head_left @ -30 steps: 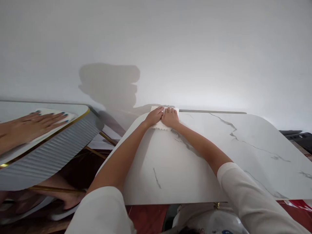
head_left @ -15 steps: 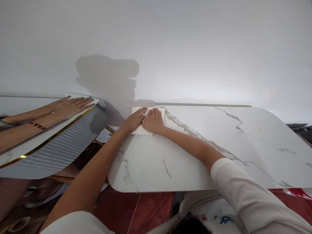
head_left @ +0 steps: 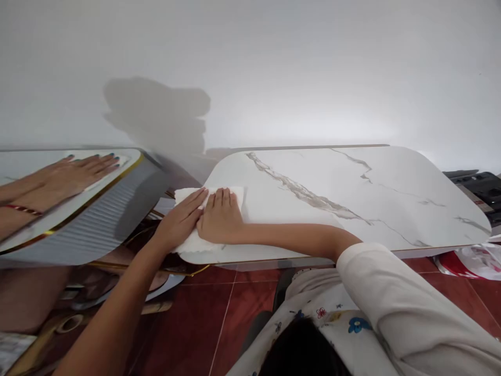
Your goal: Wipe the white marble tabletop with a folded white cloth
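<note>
Both my hands lie flat, side by side, on a white cloth [head_left: 187,196] at the near left corner of a white marble-patterned table [head_left: 336,183]. My left hand [head_left: 180,219] covers the cloth's left part, fingers stretched out and pointing away from me. My right hand [head_left: 219,215] presses the cloth just to the right of it, fingers together and flat. The cloth hangs slightly over the table's left edge. White sleeves cover my upper arms.
On the left stands a second table [head_left: 117,214] with a ribbed grey side and gold trim. Another person's hand [head_left: 74,169] with painted nails lies flat on it. Red floor tiles [head_left: 219,324] lie below. A white wall [head_left: 274,68] rises behind. Dark objects [head_left: 479,188] sit at far right.
My hands have slid the cloth from the table's far edge leftward and toward me, to the near left corner. The other person's hand has shifted a little on its table.
</note>
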`<state>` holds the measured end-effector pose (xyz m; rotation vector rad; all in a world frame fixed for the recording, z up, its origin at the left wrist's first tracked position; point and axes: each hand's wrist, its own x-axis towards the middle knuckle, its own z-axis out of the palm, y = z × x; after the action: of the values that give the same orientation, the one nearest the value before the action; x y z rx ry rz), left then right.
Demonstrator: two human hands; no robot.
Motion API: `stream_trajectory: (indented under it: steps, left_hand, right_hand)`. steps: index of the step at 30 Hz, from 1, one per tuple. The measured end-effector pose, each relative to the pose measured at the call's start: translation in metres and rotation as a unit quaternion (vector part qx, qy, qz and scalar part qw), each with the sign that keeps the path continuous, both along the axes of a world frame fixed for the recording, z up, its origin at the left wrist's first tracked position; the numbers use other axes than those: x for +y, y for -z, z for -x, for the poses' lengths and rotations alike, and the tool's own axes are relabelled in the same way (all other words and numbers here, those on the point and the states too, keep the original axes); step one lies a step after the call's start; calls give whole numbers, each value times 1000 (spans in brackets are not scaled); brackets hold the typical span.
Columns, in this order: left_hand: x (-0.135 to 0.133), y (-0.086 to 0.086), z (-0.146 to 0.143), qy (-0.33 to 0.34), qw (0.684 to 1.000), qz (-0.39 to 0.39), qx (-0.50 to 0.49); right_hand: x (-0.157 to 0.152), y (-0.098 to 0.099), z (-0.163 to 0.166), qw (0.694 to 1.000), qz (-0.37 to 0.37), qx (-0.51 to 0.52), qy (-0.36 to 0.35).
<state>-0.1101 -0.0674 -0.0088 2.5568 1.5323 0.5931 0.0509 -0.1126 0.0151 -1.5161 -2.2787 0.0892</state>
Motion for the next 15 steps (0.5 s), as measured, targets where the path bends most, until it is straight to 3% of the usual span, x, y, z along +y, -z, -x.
stream_trajectory:
  steps: [5,10,15]
  left_hand:
    - [-38,2,-8,-4,999,-9,33]
    - [-65,8,-39,1,998,-44,54]
    - [-71,5,-73,7,999,-34,39]
  right_hand:
    - [-35,-1,-14,1000,10,8,-23]
    - [-63,-3,-48,999,11,2,-40]
    - [-67,-1,-78,999,6,6,-43]
